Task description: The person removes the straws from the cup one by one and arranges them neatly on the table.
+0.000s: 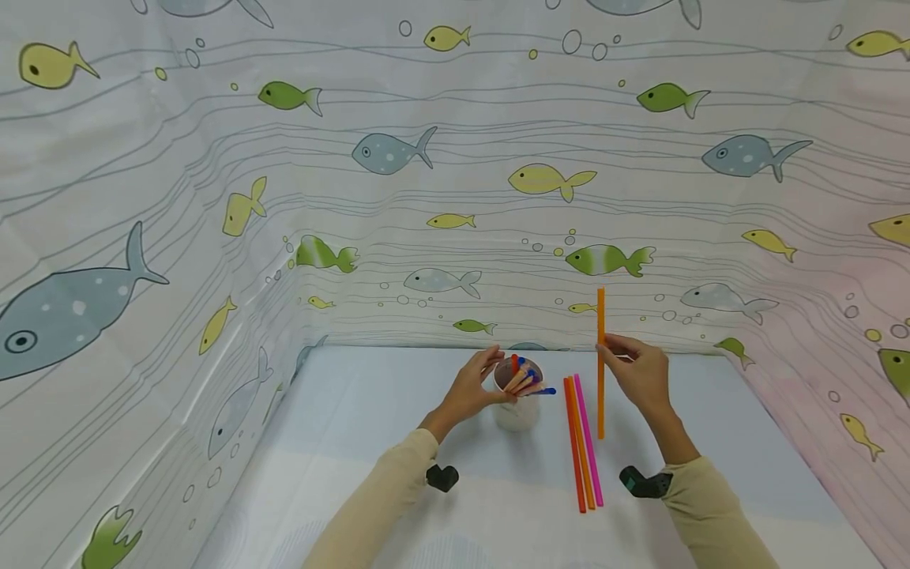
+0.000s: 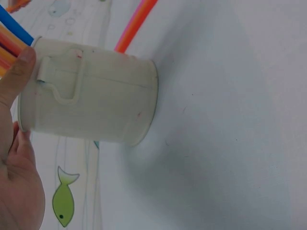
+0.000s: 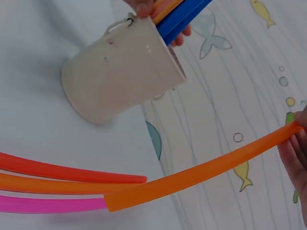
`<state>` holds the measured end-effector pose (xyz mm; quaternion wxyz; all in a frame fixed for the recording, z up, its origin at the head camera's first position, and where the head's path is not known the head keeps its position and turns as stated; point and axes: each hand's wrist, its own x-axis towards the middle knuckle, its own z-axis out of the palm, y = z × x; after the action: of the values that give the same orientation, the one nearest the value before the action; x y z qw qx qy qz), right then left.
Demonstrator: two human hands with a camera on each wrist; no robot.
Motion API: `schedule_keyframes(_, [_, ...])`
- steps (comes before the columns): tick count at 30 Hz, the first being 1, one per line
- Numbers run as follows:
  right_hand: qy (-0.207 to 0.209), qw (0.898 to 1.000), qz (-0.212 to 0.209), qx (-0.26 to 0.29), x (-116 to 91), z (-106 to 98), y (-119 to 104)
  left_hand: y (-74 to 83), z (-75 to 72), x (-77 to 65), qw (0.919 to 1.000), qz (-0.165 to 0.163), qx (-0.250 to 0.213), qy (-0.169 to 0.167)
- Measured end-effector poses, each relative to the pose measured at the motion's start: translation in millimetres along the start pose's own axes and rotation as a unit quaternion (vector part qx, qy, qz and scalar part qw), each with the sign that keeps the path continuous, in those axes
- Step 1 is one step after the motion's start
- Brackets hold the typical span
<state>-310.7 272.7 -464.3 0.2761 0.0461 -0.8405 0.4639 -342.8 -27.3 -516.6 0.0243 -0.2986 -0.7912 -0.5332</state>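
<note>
A small off-white metal pail (image 2: 96, 96) with wire side handles stands upright on the table. My left hand (image 1: 471, 387) holds it at the rim, thumb on the near side and fingers round the far side. Several coloured plastic sticks (image 3: 182, 19), blue and orange among them, lean out of its mouth beside the thumb. To the right, my right hand (image 1: 640, 371) pinches a long orange plastic stick (image 1: 601, 395) between thumb and fingers. That stick is upright in the head view, its upper part against the patterned backdrop.
Between the pail and the right hand lie a red stick (image 1: 574, 450), another orange stick (image 1: 583, 454) and a pink stick (image 1: 590, 450), side by side on the white tabletop (image 1: 355, 427). A fish-patterned cloth (image 1: 398, 237) rises behind and at both sides.
</note>
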Motion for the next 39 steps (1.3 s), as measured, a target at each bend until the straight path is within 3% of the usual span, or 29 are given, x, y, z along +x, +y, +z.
schedule_keyframes(6, [-0.047,0.995,0.069,-0.046,-9,7,22,9.3,-1.3,-2.3,1.0,0.002,-0.005,0.004])
schedule_keyframes(9, [-0.079,0.989,0.119,-0.048,-13,10,34,22.4,-4.9,-5.2,0.9999,0.006,-0.01,0.0])
schedule_keyframes(15, [-0.12,0.974,0.185,-0.05,-23,16,49,23.1,-5.2,-6.5,0.9999,0.01,-0.012,-0.001])
schedule_keyframes(39, [-0.16,0.956,0.239,-0.063,-48,31,82,22.4,-5.6,-5.3,1.0,0.008,-0.005,0.0])
